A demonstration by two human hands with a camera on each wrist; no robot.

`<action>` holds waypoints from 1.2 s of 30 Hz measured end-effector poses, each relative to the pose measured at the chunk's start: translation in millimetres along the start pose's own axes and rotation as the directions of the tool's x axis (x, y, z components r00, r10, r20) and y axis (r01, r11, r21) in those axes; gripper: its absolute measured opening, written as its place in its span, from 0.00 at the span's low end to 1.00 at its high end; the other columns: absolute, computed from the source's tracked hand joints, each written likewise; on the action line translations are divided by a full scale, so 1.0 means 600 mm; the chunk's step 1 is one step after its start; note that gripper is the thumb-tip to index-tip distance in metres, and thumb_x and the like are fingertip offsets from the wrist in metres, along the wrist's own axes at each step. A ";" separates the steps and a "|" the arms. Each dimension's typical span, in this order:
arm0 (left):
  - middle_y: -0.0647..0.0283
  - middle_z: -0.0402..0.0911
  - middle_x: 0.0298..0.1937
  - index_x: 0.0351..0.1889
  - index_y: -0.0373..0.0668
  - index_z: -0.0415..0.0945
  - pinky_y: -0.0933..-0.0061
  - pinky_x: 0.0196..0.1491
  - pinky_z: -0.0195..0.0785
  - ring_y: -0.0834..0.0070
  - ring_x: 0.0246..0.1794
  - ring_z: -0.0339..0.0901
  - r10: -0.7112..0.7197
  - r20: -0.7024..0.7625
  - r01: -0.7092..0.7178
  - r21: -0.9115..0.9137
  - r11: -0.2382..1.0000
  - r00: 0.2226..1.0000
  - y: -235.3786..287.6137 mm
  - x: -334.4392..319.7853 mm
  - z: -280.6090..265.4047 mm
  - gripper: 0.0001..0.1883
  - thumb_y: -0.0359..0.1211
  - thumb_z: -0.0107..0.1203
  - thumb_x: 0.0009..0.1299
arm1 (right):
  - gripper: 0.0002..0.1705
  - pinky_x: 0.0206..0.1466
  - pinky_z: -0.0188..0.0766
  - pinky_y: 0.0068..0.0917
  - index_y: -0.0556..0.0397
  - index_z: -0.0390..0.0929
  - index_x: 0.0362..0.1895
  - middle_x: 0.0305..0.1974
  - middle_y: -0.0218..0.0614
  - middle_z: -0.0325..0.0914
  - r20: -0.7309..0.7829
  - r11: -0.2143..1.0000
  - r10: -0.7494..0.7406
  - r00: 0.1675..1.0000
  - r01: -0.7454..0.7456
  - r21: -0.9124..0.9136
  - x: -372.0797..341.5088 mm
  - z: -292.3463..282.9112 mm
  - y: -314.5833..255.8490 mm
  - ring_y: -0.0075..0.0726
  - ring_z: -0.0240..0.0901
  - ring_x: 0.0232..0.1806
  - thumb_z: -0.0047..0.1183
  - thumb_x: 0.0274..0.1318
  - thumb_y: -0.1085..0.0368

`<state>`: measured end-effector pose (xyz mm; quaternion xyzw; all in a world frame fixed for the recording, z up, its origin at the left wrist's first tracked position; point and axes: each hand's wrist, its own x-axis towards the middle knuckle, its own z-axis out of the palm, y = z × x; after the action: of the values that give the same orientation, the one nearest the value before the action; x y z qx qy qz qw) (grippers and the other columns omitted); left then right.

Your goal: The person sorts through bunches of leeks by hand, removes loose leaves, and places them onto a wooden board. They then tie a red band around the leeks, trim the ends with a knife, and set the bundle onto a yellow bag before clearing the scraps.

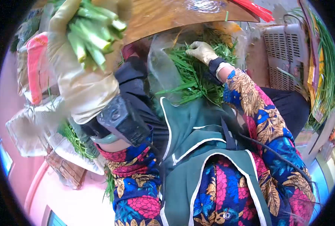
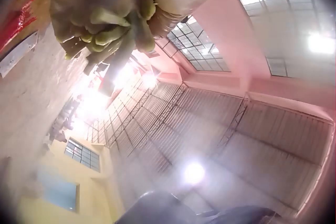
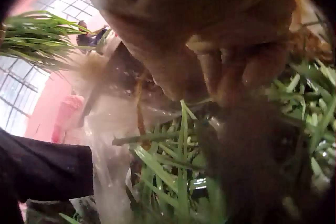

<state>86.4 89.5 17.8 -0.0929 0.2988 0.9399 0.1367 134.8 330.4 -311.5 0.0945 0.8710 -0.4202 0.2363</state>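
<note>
In the head view at upper left, my gloved left hand [image 1: 60, 49] is raised and grips a bunch of green stalks [image 1: 94, 35]. Their pale cut ends point toward me. The left wrist view shows the same stalks [image 2: 113, 27] below the blurred glove. My gloved right hand [image 1: 203, 52] is over a clear plastic bag [image 1: 160, 64] filled with long green leaf trimmings [image 1: 186, 71]. In the right wrist view its fingers [image 3: 210, 71] are bent, with a leaf blade right at the fingertips. I cannot tell whether they pinch it.
Beyond the bag is a wet brown tabletop [image 1: 156, 19] with red strips [image 1: 254, 9] at its edge. A white plastic crate [image 1: 287, 52] stands to the right, beside long green leaves [image 1: 325, 75]. On the left are a pink cloth-like item [image 1: 37, 67] and white sacks [image 1: 28, 128].
</note>
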 end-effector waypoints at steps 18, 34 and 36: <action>0.58 0.76 0.17 0.23 0.37 0.74 0.72 0.18 0.68 0.69 0.13 0.74 0.202 -0.129 -0.223 -0.176 0.959 0.971 -0.082 0.019 0.002 0.04 0.28 0.55 0.57 | 0.12 0.41 0.65 0.19 0.54 0.79 0.44 0.37 0.26 0.77 0.026 0.754 -0.646 0.763 0.631 0.184 -0.207 -0.298 -0.495 0.19 0.69 0.35 0.52 0.61 0.61; 0.60 0.82 0.35 0.49 0.38 0.74 0.67 0.32 0.74 0.70 0.27 0.79 0.073 -0.092 -0.081 -0.083 0.993 0.993 -0.004 -0.059 -0.012 0.15 0.32 0.55 0.65 | 0.14 0.41 0.72 0.23 0.58 0.79 0.46 0.38 0.31 0.81 0.161 0.732 -0.660 0.734 0.580 0.359 -0.231 -0.217 -0.664 0.23 0.76 0.34 0.53 0.62 0.61; 0.60 0.83 0.36 0.52 0.39 0.74 0.67 0.32 0.76 0.69 0.28 0.80 0.075 -0.089 -0.082 -0.085 0.993 0.993 0.006 -0.059 -0.010 0.16 0.32 0.54 0.66 | 0.15 0.41 0.73 0.23 0.58 0.79 0.46 0.38 0.32 0.81 0.012 0.779 -0.567 0.823 0.532 0.333 -0.187 -0.292 -0.632 0.23 0.77 0.34 0.53 0.62 0.61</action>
<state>119.1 76.2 24.0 -0.1272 0.2657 0.9521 0.0823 36.7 232.2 98.2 -0.1509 0.7672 -0.6090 0.1334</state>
